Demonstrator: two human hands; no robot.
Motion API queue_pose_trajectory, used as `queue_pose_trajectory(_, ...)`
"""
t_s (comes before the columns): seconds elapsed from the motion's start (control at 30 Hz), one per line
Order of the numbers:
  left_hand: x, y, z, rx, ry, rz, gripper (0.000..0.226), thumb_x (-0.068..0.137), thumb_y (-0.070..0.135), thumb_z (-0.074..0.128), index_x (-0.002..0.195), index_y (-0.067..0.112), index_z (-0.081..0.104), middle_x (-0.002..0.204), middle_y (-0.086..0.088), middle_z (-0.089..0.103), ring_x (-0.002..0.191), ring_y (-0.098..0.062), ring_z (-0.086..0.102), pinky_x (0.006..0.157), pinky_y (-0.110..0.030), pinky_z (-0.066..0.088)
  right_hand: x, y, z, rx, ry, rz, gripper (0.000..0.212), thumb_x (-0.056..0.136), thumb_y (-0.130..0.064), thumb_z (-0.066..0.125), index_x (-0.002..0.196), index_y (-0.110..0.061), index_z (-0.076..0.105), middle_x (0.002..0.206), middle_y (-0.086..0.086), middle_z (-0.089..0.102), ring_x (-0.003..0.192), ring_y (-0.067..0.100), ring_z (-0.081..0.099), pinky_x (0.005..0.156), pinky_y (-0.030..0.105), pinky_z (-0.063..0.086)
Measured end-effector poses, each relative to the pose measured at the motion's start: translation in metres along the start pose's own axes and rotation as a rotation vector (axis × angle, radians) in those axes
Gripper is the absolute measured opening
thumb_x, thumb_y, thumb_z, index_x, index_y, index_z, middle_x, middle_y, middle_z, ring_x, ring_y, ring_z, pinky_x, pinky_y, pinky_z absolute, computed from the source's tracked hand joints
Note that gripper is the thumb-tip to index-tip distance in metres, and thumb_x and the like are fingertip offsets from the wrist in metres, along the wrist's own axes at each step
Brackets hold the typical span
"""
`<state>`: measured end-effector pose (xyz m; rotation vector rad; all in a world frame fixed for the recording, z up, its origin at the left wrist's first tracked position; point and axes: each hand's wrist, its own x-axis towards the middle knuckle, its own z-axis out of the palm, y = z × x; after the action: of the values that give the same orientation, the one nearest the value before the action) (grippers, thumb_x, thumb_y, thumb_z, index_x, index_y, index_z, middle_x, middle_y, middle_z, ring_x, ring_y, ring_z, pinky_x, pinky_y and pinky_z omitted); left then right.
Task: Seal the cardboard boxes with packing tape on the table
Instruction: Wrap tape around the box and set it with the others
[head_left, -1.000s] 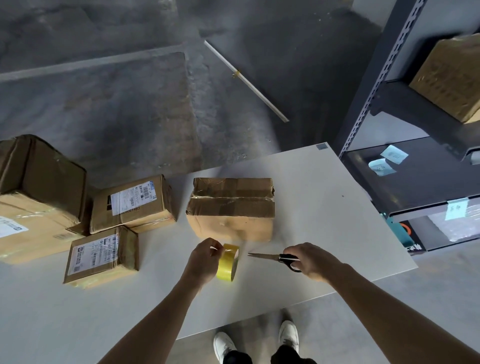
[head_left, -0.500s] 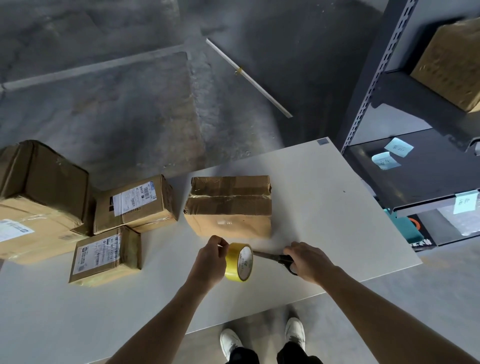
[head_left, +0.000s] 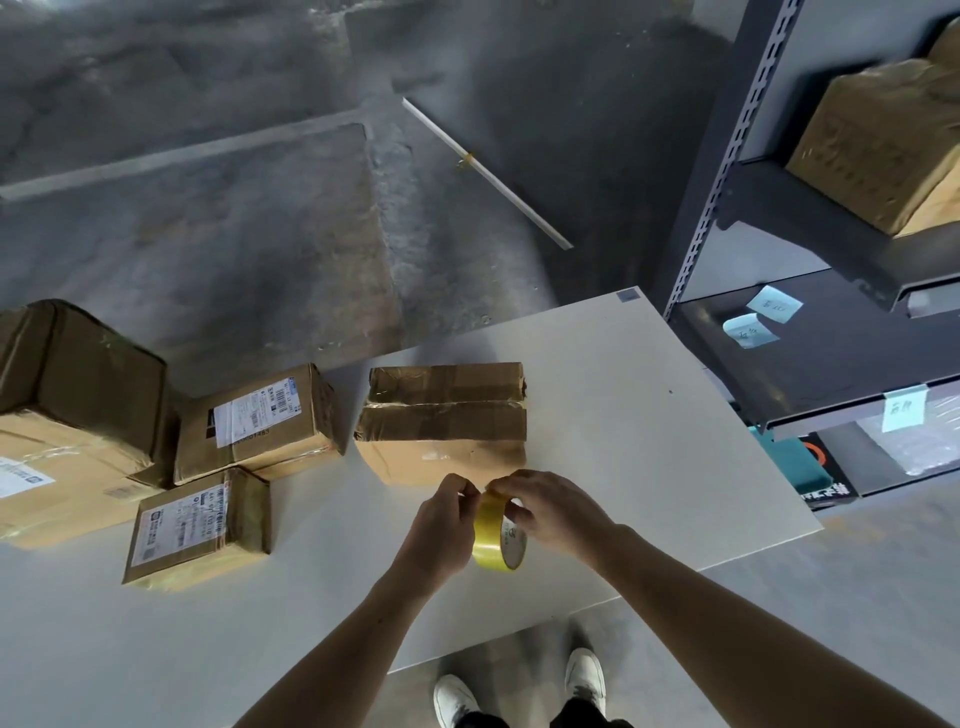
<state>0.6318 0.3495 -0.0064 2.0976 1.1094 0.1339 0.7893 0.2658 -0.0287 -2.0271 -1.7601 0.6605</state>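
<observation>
Down at the bottom edge, two white shoes (head_left: 519, 691) on the concrete, cut off by the frame. Up onto the pale grey tabletop (head_left: 675, 467): the left hand (head_left: 441, 525) curls round the yellow roll of packing tape (head_left: 491, 540), held on edge just above the table and covering its left side. The right hand (head_left: 550, 512) meets it at the top, fingertips pinching the rim. The tape's end is hidden under them. Just beyond sits a brown cardboard box with a creased, taped top (head_left: 447, 421). To the left, a small labelled carton (head_left: 200, 525), a second labelled carton (head_left: 254, 421) behind it, print too small to read, and a big brown box (head_left: 67, 410) cut by the frame. Farther off, a white rod (head_left: 488, 174) on the floor. Right side, a dark metal shelf rack (head_left: 769, 197) carrying a wrapped carton (head_left: 883, 140), partly out of view.
</observation>
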Motion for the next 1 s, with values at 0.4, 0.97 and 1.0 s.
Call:
queue_pose_trajectory(0.4, 0.001, -0.002, 0.001, -0.061, 0.290, 0.286, 0.005, 0.097, 0.013, 0.057, 0.101, 0.013, 0.054, 0.091, 0.003, 0.064, 0.078, -0.010, 0.062, 0.070, -0.003, 0.046, 0.000, -0.006, 0.005, 0.216, 0.132, 0.122, 0.024, 0.097, -0.015, 0.061, 0.117, -0.019, 0.074, 0.105, 0.006, 0.076, 0.081, 0.021, 0.071, 0.068, 0.017, 0.051)
queue_pose_trajectory(0.97, 0.007, 0.012, 0.006, -0.002, 0.403, 0.156, 0.010, 0.099, 0.015, 0.054, 0.107, 0.008, 0.051, 0.090, 0.005, 0.055, 0.071, -0.013, 0.056, 0.059, -0.007, 0.039, -0.005, -0.020, 0.001, 0.417, 0.114, 0.318, 0.016, 0.099, -0.022, 0.058, 0.108, -0.012, 0.067, 0.104, 0.001, 0.073, 0.089, 0.014, 0.071, 0.077, 0.030, 0.060)
queue_pose_trajectory(1.0, 0.009, 0.011, 0.004, 0.013, 0.399, 0.132, 0.011, 0.099, 0.016, 0.053, 0.108, 0.009, 0.050, 0.091, 0.004, 0.057, 0.072, -0.012, 0.056, 0.059, -0.007, 0.039, -0.006, -0.020, 0.001, 0.405, 0.171, 0.295, 0.017, 0.097, -0.022, 0.057, 0.113, -0.021, 0.063, 0.107, -0.006, 0.071, 0.090, 0.011, 0.069, 0.079, 0.029, 0.060)
